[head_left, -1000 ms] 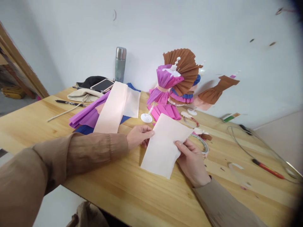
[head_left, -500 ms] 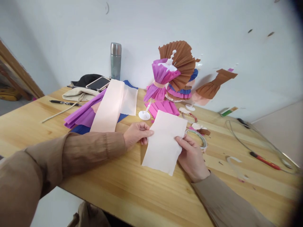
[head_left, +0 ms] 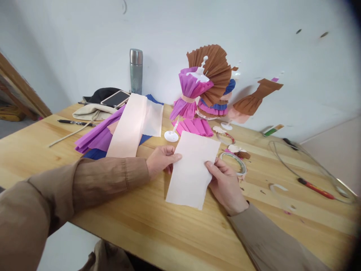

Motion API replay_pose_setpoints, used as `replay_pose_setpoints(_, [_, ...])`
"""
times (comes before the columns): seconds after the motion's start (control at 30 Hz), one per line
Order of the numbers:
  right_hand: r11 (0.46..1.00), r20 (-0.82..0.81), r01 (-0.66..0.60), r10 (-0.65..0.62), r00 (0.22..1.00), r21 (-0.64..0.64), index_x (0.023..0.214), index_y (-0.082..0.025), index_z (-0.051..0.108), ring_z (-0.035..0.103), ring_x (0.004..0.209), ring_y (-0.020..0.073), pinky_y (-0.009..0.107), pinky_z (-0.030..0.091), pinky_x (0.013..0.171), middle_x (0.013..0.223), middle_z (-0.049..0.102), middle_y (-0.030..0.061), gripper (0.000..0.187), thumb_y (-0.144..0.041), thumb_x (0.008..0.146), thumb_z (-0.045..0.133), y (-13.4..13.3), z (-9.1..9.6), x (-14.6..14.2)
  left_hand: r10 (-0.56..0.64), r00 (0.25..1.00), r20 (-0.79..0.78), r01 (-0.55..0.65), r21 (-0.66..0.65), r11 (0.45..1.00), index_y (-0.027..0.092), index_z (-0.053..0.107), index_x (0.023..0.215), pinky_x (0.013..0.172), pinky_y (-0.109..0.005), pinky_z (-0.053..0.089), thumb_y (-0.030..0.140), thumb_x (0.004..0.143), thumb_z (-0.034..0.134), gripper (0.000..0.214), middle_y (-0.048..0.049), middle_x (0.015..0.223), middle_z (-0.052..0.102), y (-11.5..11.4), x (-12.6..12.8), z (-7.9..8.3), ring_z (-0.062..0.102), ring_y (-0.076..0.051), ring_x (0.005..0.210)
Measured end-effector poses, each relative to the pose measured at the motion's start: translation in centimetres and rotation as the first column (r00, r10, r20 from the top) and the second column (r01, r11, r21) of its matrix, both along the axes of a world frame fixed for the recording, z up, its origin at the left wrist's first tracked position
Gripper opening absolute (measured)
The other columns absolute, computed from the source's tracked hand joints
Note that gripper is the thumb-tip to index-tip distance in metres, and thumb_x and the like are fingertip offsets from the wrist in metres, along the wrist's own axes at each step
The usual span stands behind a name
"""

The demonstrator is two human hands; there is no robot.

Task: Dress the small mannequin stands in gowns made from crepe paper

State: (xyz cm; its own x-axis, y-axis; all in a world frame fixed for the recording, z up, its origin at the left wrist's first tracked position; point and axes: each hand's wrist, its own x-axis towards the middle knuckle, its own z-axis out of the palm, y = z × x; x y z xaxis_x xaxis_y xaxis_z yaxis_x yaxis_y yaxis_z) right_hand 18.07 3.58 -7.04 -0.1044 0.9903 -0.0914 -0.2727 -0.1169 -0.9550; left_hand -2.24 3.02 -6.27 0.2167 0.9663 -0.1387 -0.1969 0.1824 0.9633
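Note:
A pale pink sheet of crepe paper (head_left: 191, 171) is held over the table between my two hands. My left hand (head_left: 162, 160) pinches its left edge, thumb on top and the other fingers beneath. On the opposite edge, my right hand (head_left: 225, 184) grips with the thumb in front; its fingertips are hidden behind the sheet. Just beyond the paper stands a small white dress-form (head_left: 199, 74) on a round base, wrapped in a purple and pink paper dress (head_left: 187, 92) with a peach band. Folded pink crepe paper (head_left: 197, 127) lies behind the sheet.
Peach paper strips (head_left: 126, 128) and purple crepe paper (head_left: 98, 137) lie at left, near a phone (head_left: 115, 99), a pen (head_left: 76, 122) and a thermos (head_left: 136, 71). Tape rolls (head_left: 239, 164), a red-handled corded tool (head_left: 317, 189) and a brown-dressed form (head_left: 254, 98) are at right.
The sheet and my right hand have shifted slightly left in the picture, and the sheet lies a little flatter. Both hands keep their hold.

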Motion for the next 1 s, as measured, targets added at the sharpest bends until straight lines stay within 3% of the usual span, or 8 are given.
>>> replay_pose_setpoints(0.13, [0.999,-0.006,0.007,-0.006,1.000,0.042,0.074,-0.024,0.072,0.053,0.052,0.0096,0.021,0.041,0.049,0.064,0.068,-0.0027,0.029,-0.039,0.056,0.088,-0.1,0.2,-0.1,0.040,0.996,0.076,-0.038,-0.017,0.999,0.015,0.054,0.077,0.039,-0.017,0.035,0.035,0.069,0.077,0.032,0.0054,0.053,0.058,-0.1,0.0,0.1,0.050,-0.006,0.041])
replay_pose_setpoints(0.3, [0.994,0.016,-0.056,0.055,0.998,0.089,0.084,-0.026,0.073,0.060,0.064,0.0157,0.029,0.048,0.062,0.076,0.072,0.0004,0.030,-0.033,0.058,0.086,-0.2,0.2,0.1,0.038,0.979,0.202,-0.031,-0.035,0.999,0.012,0.065,0.081,0.053,-0.021,0.043,0.031,0.061,0.082,0.032,0.0003,0.068,0.064,-0.3,-0.1,0.1,0.057,-0.009,0.057])
replay_pose_setpoints(0.43, [0.998,0.011,0.012,-0.013,1.000,0.065,0.074,-0.024,0.072,0.055,0.056,0.0129,0.026,0.043,0.054,0.065,0.066,-0.0019,0.023,-0.030,0.056,0.085,0.0,0.1,0.3,0.078,0.977,0.199,-0.069,-0.054,0.996,0.013,0.069,0.075,0.053,-0.020,0.042,0.021,0.064,0.077,0.016,0.0007,0.064,0.063,-0.5,0.0,0.2,0.055,-0.008,0.056])
replay_pose_setpoints(0.57, [0.998,0.011,0.030,-0.031,0.999,0.051,0.079,-0.024,0.073,0.053,0.054,0.0100,0.022,0.039,0.049,0.068,0.066,-0.0028,0.033,-0.022,0.049,0.086,0.1,0.3,0.2,0.116,0.977,0.178,-0.104,-0.074,0.992,0.013,0.071,0.071,0.052,-0.019,0.040,0.009,0.064,0.069,0.008,0.0001,0.064,0.066,-0.5,0.2,0.5,0.055,-0.007,0.054])
replay_pose_setpoints(0.7, [0.997,0.007,0.041,-0.042,0.999,0.061,0.070,-0.022,0.070,0.056,0.051,0.0120,0.025,0.042,0.048,0.064,0.067,-0.0008,0.026,-0.029,0.051,0.087,0.0,0.2,0.1,0.130,0.974,0.185,-0.112,-0.101,0.988,0.013,0.070,0.070,0.054,-0.019,0.042,0.010,0.065,0.071,0.006,0.0004,0.064,0.066,-0.5,0.3,0.7,0.056,-0.007,0.055])
replay_pose_setpoints(0.9, [0.995,0.057,0.020,-0.026,0.998,0.101,0.071,-0.023,0.070,0.058,0.054,0.0137,0.029,0.046,0.052,0.066,0.068,-0.0001,0.017,-0.030,0.060,0.082,0.1,0.0,0.3,0.119,0.976,0.182,-0.094,-0.143,0.985,0.013,0.063,0.065,0.051,-0.020,0.040,0.010,0.063,0.065,0.003,0.0007,0.059,0.061,-0.6,0.1,1.2,0.053,-0.008,0.051])
replay_pose_setpoints(1.0, [0.995,0.046,0.035,-0.039,0.998,0.097,0.069,-0.023,0.071,0.058,0.056,0.0139,0.028,0.047,0.053,0.066,0.068,0.0001,0.013,-0.027,0.060,0.079,0.2,0.1,0.4,0.108,0.971,0.215,-0.068,-0.187,0.980,0.014,0.064,0.079,0.051,-0.022,0.041,0.019,0.067,0.061,0.013,-0.0009,0.063,0.062,-0.4,-0.2,1.5,0.056,-0.011,0.055])
